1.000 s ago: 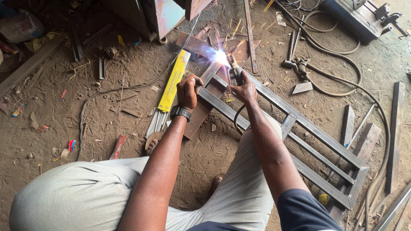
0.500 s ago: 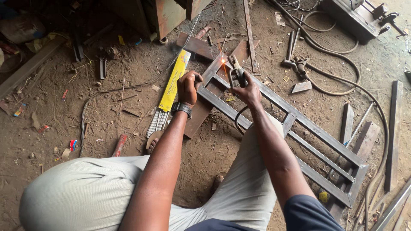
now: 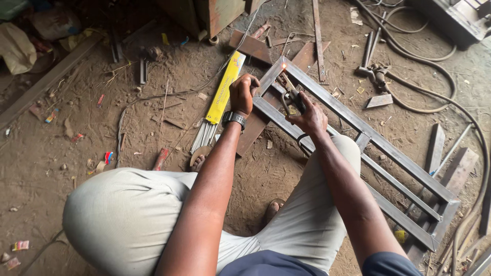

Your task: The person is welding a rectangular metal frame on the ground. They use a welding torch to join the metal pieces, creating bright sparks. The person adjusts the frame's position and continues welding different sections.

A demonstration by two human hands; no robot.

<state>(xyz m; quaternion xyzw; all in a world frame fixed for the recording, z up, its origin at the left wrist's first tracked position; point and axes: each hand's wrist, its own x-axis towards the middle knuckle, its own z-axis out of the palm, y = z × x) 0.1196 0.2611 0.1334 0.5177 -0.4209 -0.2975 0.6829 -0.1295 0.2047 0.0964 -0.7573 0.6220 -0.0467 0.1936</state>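
1. We find the steel frame [image 3: 358, 128] lying flat on the dirt floor, a long ladder-like assembly of rectangular tube running from the upper centre down to the lower right. Its near corner carries a small orange glow [image 3: 284, 66] at the joint.

2. The right hand [image 3: 309, 116] is clenched around the electrode holder [image 3: 292, 97], whose rod points up at that glowing corner. The left hand [image 3: 243, 93], a watch on its wrist, is closed and pressed on the end of the near frame rail, steadying it.

3. We judge the step in hand to be tack welding of the corner joint, with the arc not burning brightly at this instant.

4. In our judgement the next move calls for a firm brace on the rail and the rod tip set precisely on the seam.

5. Just left of the frame lies a yellow packet of welding rods [image 3: 217, 102], grey rods spilling from its lower end. Cables [image 3: 424, 56], flat offcuts and a hammer-like tool [image 3: 376, 76] lie beyond.
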